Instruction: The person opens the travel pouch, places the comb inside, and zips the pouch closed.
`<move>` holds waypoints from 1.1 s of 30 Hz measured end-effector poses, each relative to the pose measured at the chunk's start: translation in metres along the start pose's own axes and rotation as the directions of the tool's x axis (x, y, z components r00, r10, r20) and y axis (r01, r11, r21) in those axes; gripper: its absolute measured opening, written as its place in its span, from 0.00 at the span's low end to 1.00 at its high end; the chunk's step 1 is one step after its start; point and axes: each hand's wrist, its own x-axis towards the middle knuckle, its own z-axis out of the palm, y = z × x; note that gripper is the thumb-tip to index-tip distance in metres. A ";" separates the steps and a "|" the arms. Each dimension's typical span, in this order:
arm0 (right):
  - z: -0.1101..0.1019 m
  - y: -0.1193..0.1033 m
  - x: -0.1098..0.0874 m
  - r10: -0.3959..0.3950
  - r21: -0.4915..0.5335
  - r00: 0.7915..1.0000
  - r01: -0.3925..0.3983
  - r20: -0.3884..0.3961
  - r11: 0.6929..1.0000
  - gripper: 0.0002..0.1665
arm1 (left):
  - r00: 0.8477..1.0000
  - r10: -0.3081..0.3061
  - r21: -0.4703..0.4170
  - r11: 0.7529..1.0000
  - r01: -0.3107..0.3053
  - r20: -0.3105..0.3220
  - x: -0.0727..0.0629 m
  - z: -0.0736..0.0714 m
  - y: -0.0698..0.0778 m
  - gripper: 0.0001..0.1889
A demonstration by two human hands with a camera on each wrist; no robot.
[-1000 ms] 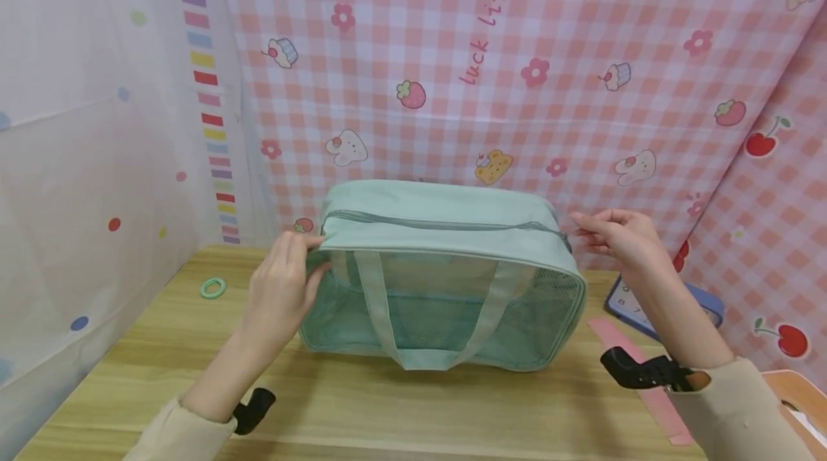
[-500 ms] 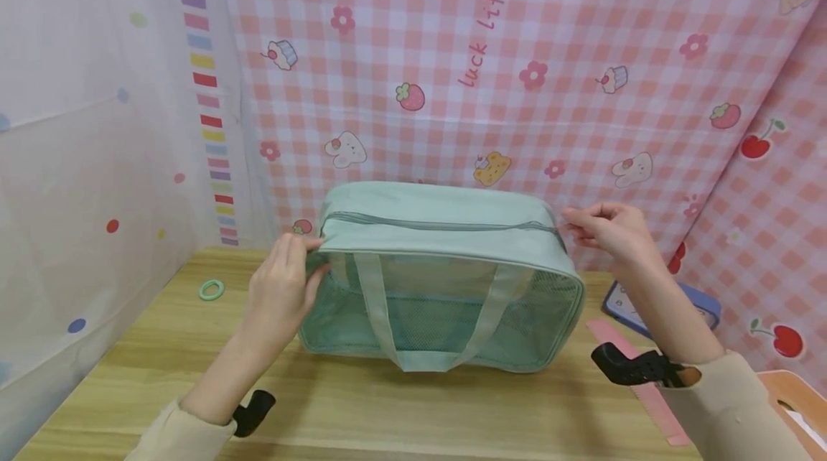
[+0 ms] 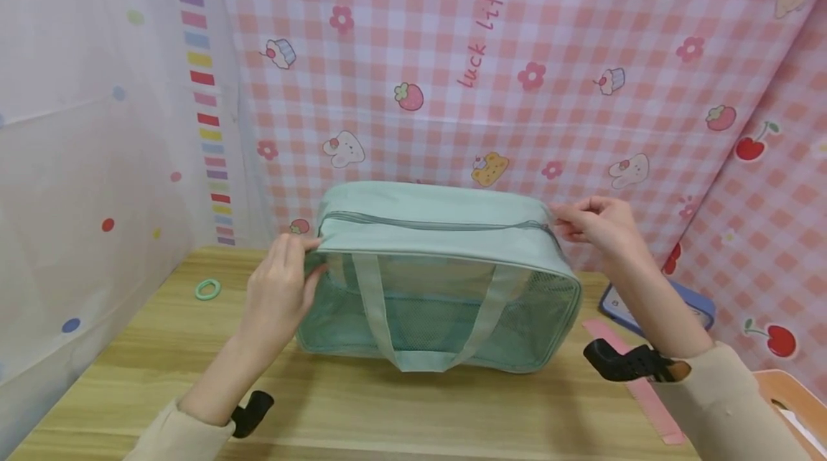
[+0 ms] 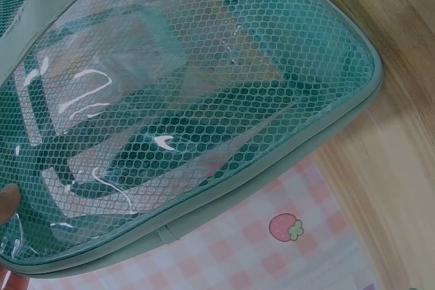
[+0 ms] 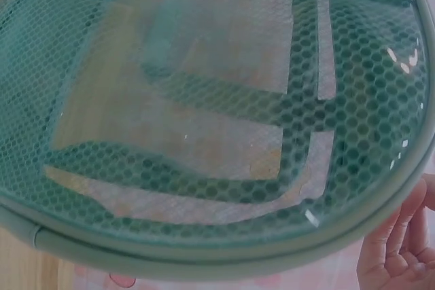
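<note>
A mint-green bag [image 3: 413, 303] with clear mesh sides and a fabric handle [image 3: 423, 360] stands upright on the table. Along its top runs a grey zipper [image 3: 420, 222]. My left hand [image 3: 278, 292] pinches the upper left corner, thumb in front. At the upper right end, my right hand [image 3: 601, 224] has thumb and forefinger pinched together by the zipper's end; the zipper pull itself is hidden by the fingertips. In the right wrist view, curled fingers [image 5: 401, 242] show just beyond the bag's rim. The left wrist view shows the mesh front, with a fingertip [image 4: 8, 202] at its edge.
A green ring [image 3: 208, 289] lies left on the wooden table [image 3: 388, 418]. To the right are a pink ruler [image 3: 646, 396], a blue-edged case with printed marks [image 3: 698, 303] partly behind my forearm, and an orange container [image 3: 785, 389]. A pink checked cloth [image 3: 452, 109] hangs behind.
My right hand has moved left and slightly up along the bag's right end. The left hand keeps its hold on the corner, and the bag stays nearly in place.
</note>
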 end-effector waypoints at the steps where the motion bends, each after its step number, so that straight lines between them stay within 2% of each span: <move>1: 0.001 -0.001 0.000 -0.005 0.010 1.000 0.005 -0.003 1.000 0.12 | 1.000 0.002 0.000 1.000 -0.002 -0.001 0.000 0.000 0.000 0.22; 5: 0.006 -0.004 0.000 -0.023 0.025 1.000 0.023 -0.012 0.999 0.14 | 1.000 0.011 0.007 1.000 -0.011 -0.002 0.000 0.001 0.000 0.22; 13: 0.016 -0.011 0.000 -0.037 -0.006 0.999 0.037 -0.005 0.999 0.14 | 1.000 0.023 0.011 1.000 -0.023 -0.014 -0.001 0.002 -0.001 0.22; 24: 0.026 -0.016 0.000 -0.026 0.008 0.999 0.026 0.035 1.000 0.13 | 0.999 0.020 0.024 1.000 -0.019 -0.028 -0.001 0.003 -0.001 0.21; 33: 0.038 -0.024 0.002 0.000 -0.029 0.999 0.002 0.052 1.000 0.15 | 1.000 0.022 0.025 0.999 -0.021 -0.016 -0.001 0.002 -0.002 0.21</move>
